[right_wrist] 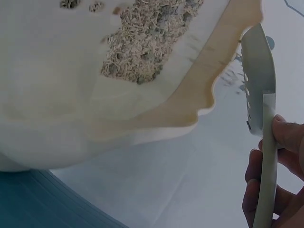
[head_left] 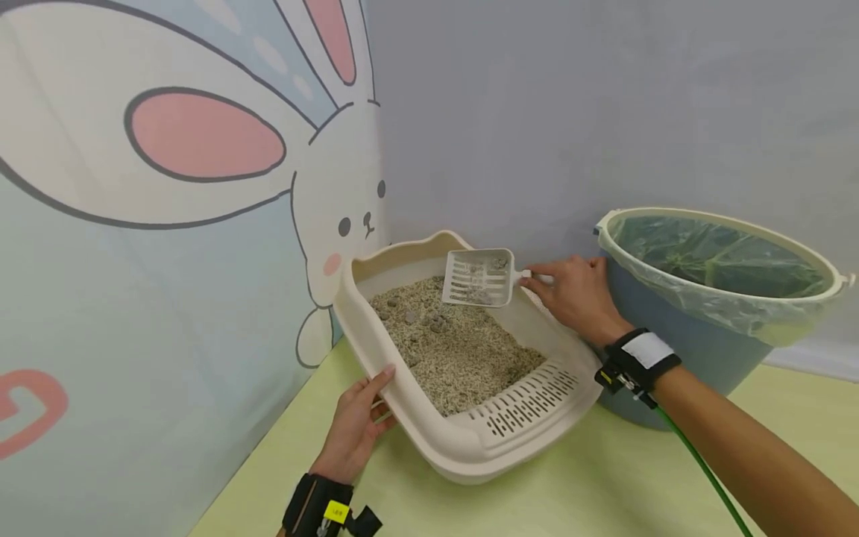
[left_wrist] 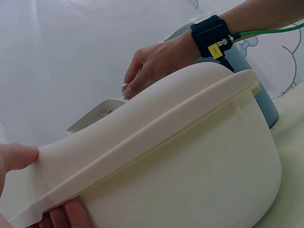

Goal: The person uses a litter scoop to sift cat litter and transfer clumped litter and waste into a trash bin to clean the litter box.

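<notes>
My right hand [head_left: 582,297] grips the handle of a white slotted litter scoop [head_left: 478,277], holding it above the far right part of a cream litter box [head_left: 429,425]. A few grey clumps [head_left: 479,295] lie in the scoop. In the right wrist view, fingers and thumb wrap the scoop handle [right_wrist: 267,175]. My left hand [head_left: 356,418] holds the box's left rim, thumb on top and fingers curled beneath the lip, as the left wrist view shows. Tan litter [head_left: 463,358] covers the box floor, with several darker clumps [head_left: 436,322] on its surface.
A blue bin [head_left: 671,335] with a cream rim and a translucent liner [head_left: 758,313] stands right of the box, behind my right forearm. A rabbit-printed wall [head_left: 221,298] borders the left, a grey wall [head_left: 510,112] the back. The floor [head_left: 537,500] is light green.
</notes>
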The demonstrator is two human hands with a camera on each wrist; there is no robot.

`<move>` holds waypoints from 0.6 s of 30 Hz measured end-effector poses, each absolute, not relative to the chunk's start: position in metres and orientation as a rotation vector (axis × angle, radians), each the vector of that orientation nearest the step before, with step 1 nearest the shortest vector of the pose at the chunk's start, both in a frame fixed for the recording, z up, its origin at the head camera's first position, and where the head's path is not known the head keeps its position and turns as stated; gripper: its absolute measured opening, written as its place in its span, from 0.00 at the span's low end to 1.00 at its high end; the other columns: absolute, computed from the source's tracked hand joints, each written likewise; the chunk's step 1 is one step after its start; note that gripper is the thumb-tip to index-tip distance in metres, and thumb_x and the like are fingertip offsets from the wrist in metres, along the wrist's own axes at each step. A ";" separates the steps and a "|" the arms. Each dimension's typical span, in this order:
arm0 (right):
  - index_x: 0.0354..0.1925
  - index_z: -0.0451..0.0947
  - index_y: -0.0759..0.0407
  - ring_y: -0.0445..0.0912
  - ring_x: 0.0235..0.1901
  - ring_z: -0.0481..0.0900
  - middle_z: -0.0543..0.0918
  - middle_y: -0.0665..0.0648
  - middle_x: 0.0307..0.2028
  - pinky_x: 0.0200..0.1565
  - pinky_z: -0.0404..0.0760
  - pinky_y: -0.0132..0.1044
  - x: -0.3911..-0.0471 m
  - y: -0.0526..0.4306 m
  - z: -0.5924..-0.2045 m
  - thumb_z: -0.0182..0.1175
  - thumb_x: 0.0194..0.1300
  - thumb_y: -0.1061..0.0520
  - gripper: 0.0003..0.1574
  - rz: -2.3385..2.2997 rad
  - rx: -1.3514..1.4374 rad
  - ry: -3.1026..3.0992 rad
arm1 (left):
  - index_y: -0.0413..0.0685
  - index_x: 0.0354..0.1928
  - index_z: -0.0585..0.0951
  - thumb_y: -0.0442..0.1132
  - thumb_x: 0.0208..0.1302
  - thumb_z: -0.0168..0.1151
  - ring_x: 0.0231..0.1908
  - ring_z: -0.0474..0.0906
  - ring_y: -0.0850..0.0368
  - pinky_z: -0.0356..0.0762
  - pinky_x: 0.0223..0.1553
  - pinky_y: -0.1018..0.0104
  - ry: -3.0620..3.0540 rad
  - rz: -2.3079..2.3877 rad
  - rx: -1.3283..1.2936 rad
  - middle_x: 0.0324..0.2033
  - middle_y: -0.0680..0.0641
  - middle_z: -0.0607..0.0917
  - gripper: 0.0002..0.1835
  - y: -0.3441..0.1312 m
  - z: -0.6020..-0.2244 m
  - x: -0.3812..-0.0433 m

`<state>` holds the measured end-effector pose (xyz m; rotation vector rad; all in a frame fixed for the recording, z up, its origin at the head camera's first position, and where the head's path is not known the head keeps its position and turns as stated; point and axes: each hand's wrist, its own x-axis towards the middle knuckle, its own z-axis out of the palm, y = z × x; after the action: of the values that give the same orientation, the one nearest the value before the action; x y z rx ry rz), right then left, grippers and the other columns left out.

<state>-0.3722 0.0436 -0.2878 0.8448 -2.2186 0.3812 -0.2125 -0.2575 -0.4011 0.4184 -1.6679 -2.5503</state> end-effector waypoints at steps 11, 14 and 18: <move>0.43 0.85 0.54 0.51 0.22 0.69 0.79 0.53 0.14 0.35 0.64 0.55 -0.372 0.044 -0.275 0.66 0.58 0.49 0.16 0.416 0.818 -2.237 | 0.40 0.57 0.70 0.54 0.55 0.68 0.42 0.76 0.51 0.79 0.36 0.62 -1.677 -2.546 0.423 0.48 0.40 0.74 0.34 -0.256 -0.400 -0.210; 0.44 0.85 0.54 0.50 0.19 0.70 0.83 0.56 0.20 0.30 0.68 0.53 -0.368 0.044 -0.277 0.65 0.60 0.48 0.16 0.451 0.806 -2.286 | 0.40 0.57 0.69 0.55 0.54 0.68 0.42 0.76 0.50 0.79 0.36 0.62 -1.674 -2.546 0.421 0.48 0.39 0.74 0.35 -0.255 -0.400 -0.210; 0.45 0.84 0.54 0.47 0.19 0.74 0.87 0.60 0.34 0.22 0.70 0.45 -0.360 0.046 -0.285 0.61 0.64 0.46 0.18 0.652 0.803 -2.485 | 0.40 0.57 0.69 0.55 0.54 0.68 0.42 0.76 0.50 0.78 0.36 0.62 -1.666 -2.545 0.394 0.49 0.39 0.73 0.35 -0.256 -0.401 -0.210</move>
<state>-0.3600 0.0457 -0.2848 0.8029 -2.4851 0.6515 -0.2101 -0.2556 -0.4014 0.3942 -1.6661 -2.5453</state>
